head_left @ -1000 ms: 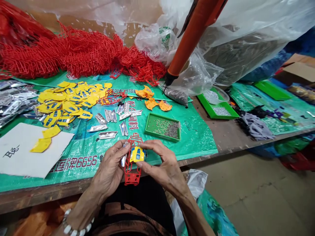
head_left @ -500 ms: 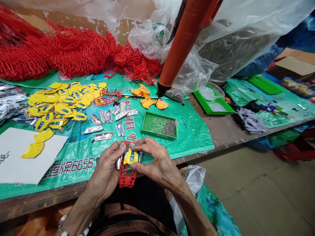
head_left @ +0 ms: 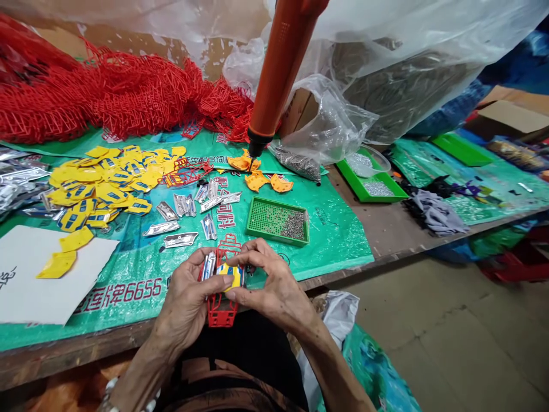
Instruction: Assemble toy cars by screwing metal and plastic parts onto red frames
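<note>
Both hands hold one small assembly over the table's front edge. A red plastic frame [head_left: 222,317] extends above and below the fingers. Across its middle lies a yellow piece with blue windows [head_left: 234,280], with a silver piece [head_left: 209,266] along its left side. My left hand [head_left: 186,294] grips the assembly from the left, its thumb lying on the yellow piece. Coming from the right, my right hand [head_left: 270,280] pinches the yellow piece's right side between thumb and fingers. Beyond the hands sits a green tray [head_left: 268,220] of small screws.
An orange screwdriver [head_left: 278,74] hangs over orange parts [head_left: 257,181]. Yellow pieces [head_left: 111,177], silver pieces [head_left: 180,239] and a red frame heap [head_left: 137,91] lie to the left. White card [head_left: 26,297] is at front left; another green tray [head_left: 377,189] stands right.
My left thumb has moved right, from the silver piece onto the yellow piece. The silver piece now lies closer along the red frame. The hanging screwdriver has swung left.
</note>
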`<state>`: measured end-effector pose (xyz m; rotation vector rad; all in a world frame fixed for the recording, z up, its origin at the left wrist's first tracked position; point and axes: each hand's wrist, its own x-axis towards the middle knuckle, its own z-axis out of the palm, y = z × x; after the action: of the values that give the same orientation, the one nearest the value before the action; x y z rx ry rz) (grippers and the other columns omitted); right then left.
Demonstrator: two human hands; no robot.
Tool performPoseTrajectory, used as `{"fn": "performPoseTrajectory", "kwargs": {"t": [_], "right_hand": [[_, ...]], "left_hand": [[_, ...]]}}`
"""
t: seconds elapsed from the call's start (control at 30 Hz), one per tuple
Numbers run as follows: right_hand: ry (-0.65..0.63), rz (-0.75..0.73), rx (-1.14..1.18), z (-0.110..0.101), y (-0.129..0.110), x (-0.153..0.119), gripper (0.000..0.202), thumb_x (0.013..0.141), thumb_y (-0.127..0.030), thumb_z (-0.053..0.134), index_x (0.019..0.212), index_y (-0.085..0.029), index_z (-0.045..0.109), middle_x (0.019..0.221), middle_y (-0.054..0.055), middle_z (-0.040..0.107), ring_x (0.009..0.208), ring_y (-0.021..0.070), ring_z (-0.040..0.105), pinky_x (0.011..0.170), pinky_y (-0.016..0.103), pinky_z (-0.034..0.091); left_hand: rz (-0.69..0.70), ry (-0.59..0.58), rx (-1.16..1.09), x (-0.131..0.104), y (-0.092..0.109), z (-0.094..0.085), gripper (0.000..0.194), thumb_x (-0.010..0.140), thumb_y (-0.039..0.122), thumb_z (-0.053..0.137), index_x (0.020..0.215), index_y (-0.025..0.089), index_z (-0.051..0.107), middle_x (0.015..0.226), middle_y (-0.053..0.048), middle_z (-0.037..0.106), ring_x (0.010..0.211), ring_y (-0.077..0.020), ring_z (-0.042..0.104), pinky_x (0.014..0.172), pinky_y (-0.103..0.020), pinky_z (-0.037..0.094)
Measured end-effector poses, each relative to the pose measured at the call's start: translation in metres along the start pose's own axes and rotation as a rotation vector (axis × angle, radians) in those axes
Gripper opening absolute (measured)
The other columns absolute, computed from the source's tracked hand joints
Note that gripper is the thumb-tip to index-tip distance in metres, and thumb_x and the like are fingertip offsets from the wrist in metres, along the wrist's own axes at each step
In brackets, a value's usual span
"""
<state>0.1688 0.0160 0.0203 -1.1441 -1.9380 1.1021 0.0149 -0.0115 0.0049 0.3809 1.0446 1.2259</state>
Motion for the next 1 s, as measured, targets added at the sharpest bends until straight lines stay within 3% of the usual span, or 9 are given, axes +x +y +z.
{"fn": "performPoseTrajectory", "kwargs": {"t": [0.17,0.3,0.37,0.43,0.53,0.6,0.7,0.87,1.0], "right_hand": [[0.034,-0.109,0.023,-0.018,-0.002,0.001,0.043,0.075,-0.021,0.076,0.116,-0.025,0.063,0.104,0.002,0.058,0.097,0.0163,0.058,0.085,0.033,0.050],[0.432,-0.101,-0.076,-0.052,-0.008,0.029,0.026,0.082,-0.029,0.069,0.106,-0.022,0.065,0.099,0.003,0.065,0.086,0.0164,0.060,0.080,0.035,0.051],[0.664,-0.162,-0.146,-0.069,-0.012,0.056,0.037,0.078,-0.035,0.072,0.112,-0.022,0.062,0.106,0.005,0.065,0.095,0.0202,0.061,0.084,0.039,0.051],[0.755,-0.257,-0.173,-0.085,-0.016,0.088,0.061,0.070,-0.041,0.078,0.123,-0.021,0.054,0.123,0.010,0.059,0.108,0.0245,0.057,0.089,0.042,0.050],[0.740,-0.310,-0.114,-0.104,-0.021,0.135,0.089,0.062,-0.042,0.082,0.136,-0.023,0.037,0.135,0.011,0.052,0.119,0.0250,0.053,0.098,0.043,0.047],[0.632,-0.357,-0.012,-0.113,-0.022,0.158,0.087,0.067,-0.038,0.078,0.138,-0.026,0.029,0.126,0.006,0.059,0.114,0.0207,0.057,0.095,0.039,0.049],[0.592,-0.376,0.025,-0.122,-0.021,0.175,0.071,0.070,-0.039,0.074,0.129,-0.028,0.036,0.115,0.000,0.064,0.099,0.0159,0.059,0.087,0.032,0.051],[0.566,-0.366,0.072,-0.122,-0.021,0.167,0.032,0.062,-0.031,0.078,0.086,-0.025,0.058,0.080,-0.004,0.061,0.075,0.0146,0.053,0.070,0.030,0.048],[0.505,-0.351,0.190,-0.111,-0.022,0.141,0.027,0.066,-0.033,0.075,0.085,-0.021,0.059,0.078,-0.003,0.059,0.070,0.0138,0.054,0.066,0.031,0.049]], "left_hand": [[-0.013,0.031,-0.054,0.002,0.002,0.002,0.050,0.053,0.003,0.082,0.096,0.015,0.061,0.076,-0.001,0.073,0.060,-0.0136,0.067,0.059,-0.024,0.057],[-0.042,0.047,-0.055,0.003,0.004,0.004,0.052,0.053,0.006,0.085,0.098,0.014,0.060,0.079,-0.004,0.075,0.061,-0.0162,0.070,0.061,-0.027,0.059],[-0.049,0.065,-0.054,0.003,0.006,0.004,0.052,0.053,0.006,0.085,0.098,0.013,0.060,0.081,-0.005,0.075,0.062,-0.0159,0.070,0.060,-0.026,0.060],[-0.048,0.077,-0.050,0.003,0.007,0.005,0.051,0.053,0.006,0.084,0.097,0.012,0.060,0.080,-0.005,0.075,0.060,-0.0148,0.069,0.058,-0.025,0.059],[-0.054,0.084,-0.037,0.004,0.009,0.006,0.051,0.054,0.005,0.083,0.099,0.012,0.060,0.080,-0.004,0.075,0.061,-0.0143,0.069,0.059,-0.025,0.060],[-0.049,0.093,-0.038,0.004,0.009,0.008,0.050,0.054,0.004,0.082,0.098,0.013,0.060,0.080,-0.004,0.075,0.061,-0.0144,0.070,0.059,-0.024,0.060],[-0.018,0.118,-0.055,0.006,0.009,0.009,0.047,0.053,0.002,0.080,0.094,0.015,0.060,0.077,-0.002,0.075,0.058,-0.0143,0.069,0.054,-0.022,0.059],[-0.027,0.098,-0.053,0.008,0.009,0.008,0.051,0.053,0.003,0.081,0.097,0.015,0.058,0.078,-0.005,0.076,0.059,-0.0152,0.070,0.056,-0.025,0.060],[-0.063,0.105,-0.030,0.008,0.006,0.010,0.052,0.052,0.007,0.084,0.097,0.014,0.060,0.075,-0.003,0.075,0.057,-0.0158,0.069,0.054,-0.025,0.060]]}}
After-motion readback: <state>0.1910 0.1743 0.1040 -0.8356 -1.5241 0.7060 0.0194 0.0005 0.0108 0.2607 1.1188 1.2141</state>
